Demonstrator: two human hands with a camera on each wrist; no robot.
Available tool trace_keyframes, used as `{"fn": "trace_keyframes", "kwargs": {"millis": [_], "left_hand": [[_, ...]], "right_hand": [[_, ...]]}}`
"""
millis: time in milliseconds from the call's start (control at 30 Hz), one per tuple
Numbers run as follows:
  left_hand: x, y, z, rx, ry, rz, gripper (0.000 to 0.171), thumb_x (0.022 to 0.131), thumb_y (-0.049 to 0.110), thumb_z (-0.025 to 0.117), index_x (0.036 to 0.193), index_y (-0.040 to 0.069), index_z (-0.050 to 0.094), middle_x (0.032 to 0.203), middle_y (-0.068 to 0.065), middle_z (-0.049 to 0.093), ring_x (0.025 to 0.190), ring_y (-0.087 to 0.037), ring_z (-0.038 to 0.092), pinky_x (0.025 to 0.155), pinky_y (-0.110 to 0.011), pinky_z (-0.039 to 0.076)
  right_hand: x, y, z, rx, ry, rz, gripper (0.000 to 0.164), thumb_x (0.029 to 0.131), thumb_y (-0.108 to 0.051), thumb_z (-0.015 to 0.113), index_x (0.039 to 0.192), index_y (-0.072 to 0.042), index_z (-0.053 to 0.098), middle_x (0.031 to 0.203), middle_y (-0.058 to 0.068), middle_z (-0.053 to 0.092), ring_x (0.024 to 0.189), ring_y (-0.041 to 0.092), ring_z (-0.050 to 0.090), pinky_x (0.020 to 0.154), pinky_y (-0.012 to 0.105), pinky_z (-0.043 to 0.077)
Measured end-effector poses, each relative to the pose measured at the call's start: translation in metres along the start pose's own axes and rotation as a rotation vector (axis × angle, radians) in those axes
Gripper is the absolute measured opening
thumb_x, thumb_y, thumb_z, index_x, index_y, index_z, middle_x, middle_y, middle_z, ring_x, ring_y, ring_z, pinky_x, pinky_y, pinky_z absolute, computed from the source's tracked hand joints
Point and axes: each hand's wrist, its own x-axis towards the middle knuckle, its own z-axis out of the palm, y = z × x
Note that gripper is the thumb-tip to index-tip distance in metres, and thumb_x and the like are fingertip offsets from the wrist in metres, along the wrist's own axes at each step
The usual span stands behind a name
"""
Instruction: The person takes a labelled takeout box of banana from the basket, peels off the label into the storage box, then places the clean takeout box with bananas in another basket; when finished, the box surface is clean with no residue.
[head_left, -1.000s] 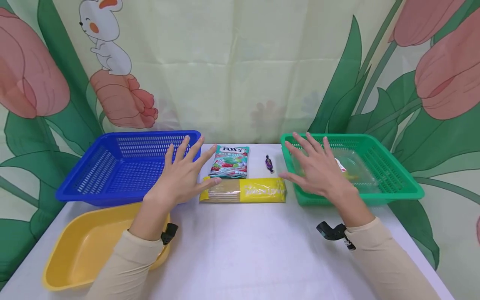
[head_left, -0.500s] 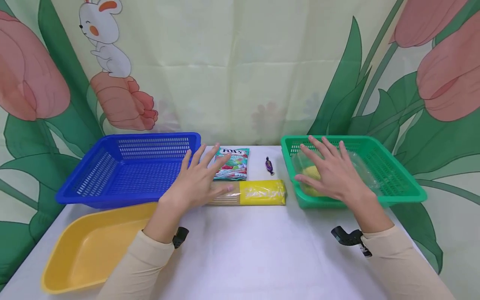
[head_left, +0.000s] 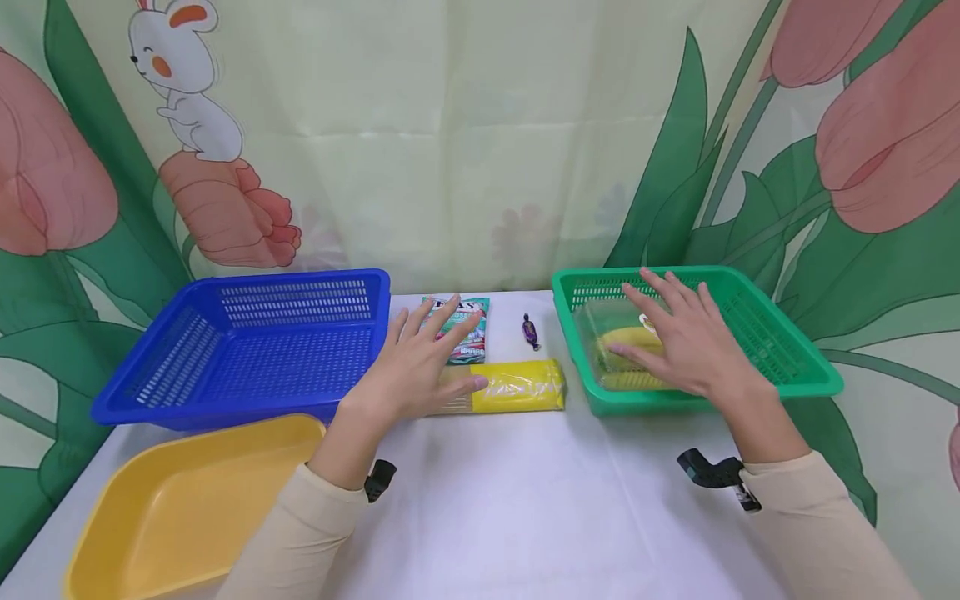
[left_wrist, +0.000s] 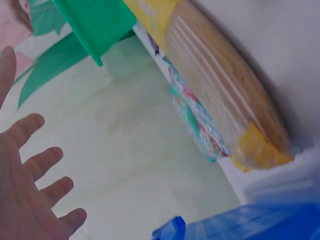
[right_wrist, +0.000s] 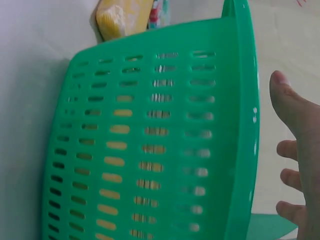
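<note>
Packet (head_left: 521, 387), yellow-ended, lay lengthwise left to right on the bench (head_left: 525, 500), extending rightward past the raised, splayed, empty left hand (head_left: 416, 365), the nearer one, while the right hand (head_left: 693, 343), likewise spread and holding nothing, hovered over the green basket (head_left: 622, 403).

Partly covered lettering on the teal bag (head_left: 472, 343) reads "FOX'S"; pale print on the yellow packet (head_left: 519, 386) is illegible.

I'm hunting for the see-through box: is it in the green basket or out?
In. The head view shows the see-through box inside the green basket, partly behind the right hand.
</note>
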Motion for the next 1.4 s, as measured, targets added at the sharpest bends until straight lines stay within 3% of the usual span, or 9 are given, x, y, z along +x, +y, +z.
{"fn": "trace_keyframes", "kwargs": {"millis": [300,800,1167,1400], "left_hand": [[0.013,0.014,0.009,-0.041,-0.016,0.041,0.082,0.095,0.071,0.053,0.164,0.034,0.026,0.172,-0.001,0.017,0.158,-0.035,0.012,0.125,-0.063,0.012],[0.03,0.029,0.025,-0.078,-0.053,0.115,0.08,0.096,0.071,0.051,0.164,0.035,0.026,0.172,-0.002,0.017,0.157,-0.036,0.016,0.124,-0.062,0.018],[0.058,0.052,0.03,-0.212,-0.092,0.184,0.079,0.096,0.069,0.053,0.163,0.036,0.027,0.173,0.003,0.012,0.158,-0.031,0.012,0.123,-0.064,0.017],[0.058,0.057,0.049,-0.3,-0.144,0.22,0.083,0.095,0.07,0.055,0.164,0.034,0.025,0.173,0.001,0.014,0.157,-0.031,0.015,0.123,-0.06,0.022]], "right_hand": [[-0.009,0.02,-0.009,0.024,0.018,0.024,0.085,0.092,-0.057,0.069,0.159,-0.014,0.039,0.168,0.017,0.024,0.151,0.049,0.023,0.12,0.073,0.008],[-0.029,0.047,0.007,0.088,0.002,0.052,0.083,0.093,-0.052,0.071,0.158,-0.013,0.039,0.166,0.021,0.026,0.146,0.056,0.027,0.117,0.076,0.012],[-0.023,0.058,-0.007,0.102,0.009,0.065,0.078,0.095,-0.05,0.068,0.158,-0.013,0.039,0.166,0.021,0.026,0.145,0.056,0.029,0.115,0.077,0.018],[-0.034,0.066,0.002,0.099,-0.052,0.176,0.079,0.097,-0.052,0.064,0.16,-0.012,0.036,0.167,0.022,0.023,0.149,0.055,0.021,0.111,0.077,0.022]]}}
